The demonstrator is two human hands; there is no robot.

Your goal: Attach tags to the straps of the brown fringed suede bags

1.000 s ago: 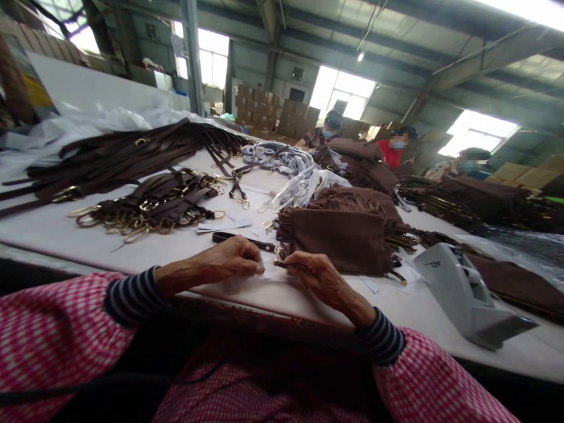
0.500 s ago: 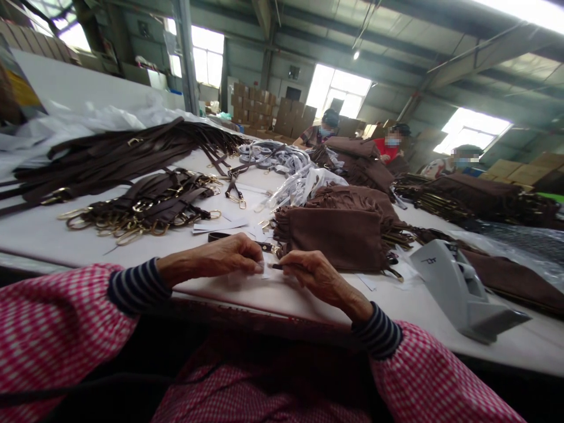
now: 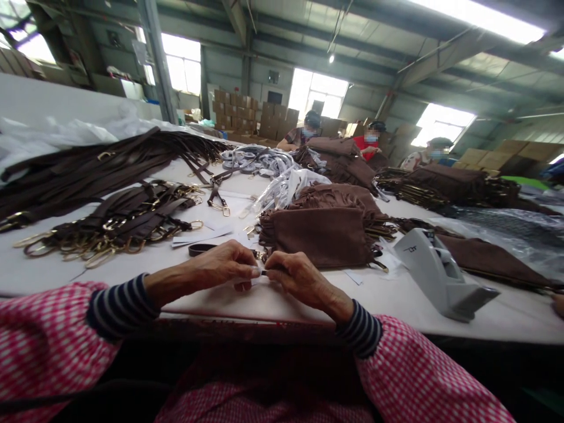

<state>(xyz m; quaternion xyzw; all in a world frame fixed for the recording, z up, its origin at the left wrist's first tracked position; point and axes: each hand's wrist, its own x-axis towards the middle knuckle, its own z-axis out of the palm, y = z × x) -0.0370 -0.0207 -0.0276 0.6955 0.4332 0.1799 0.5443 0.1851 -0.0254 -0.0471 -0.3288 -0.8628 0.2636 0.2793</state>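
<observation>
The right hand [image 3: 299, 276] pinches a small dark strip [image 3: 265, 272], whose end sticks out toward the left hand [image 3: 220, 267]. The left thumb and forefinger are drawn narrow at that end; I cannot tell whether they grip it. A shallow stretch of bare table [image 3: 251, 302] separates the 2 hands from its front edge, and more open surface lies between the right hand and the grey device [image 3: 436, 276]. A brown bag [image 3: 317, 238] lies just behind the right hand, leaving little room there.

Most of the strip is hidden by the right fingers, and the left hand covers part of a looped strap [image 3: 201, 249]. Long straps [image 3: 70, 167] are cut off at the left; 3 people [image 3: 304, 138] beyond piled bags [image 3: 341, 155] are partly hidden.

Compared with 0.5 s ago, the gap between left fingertips and strip has closed, and the whole scene sits farther left in view.
</observation>
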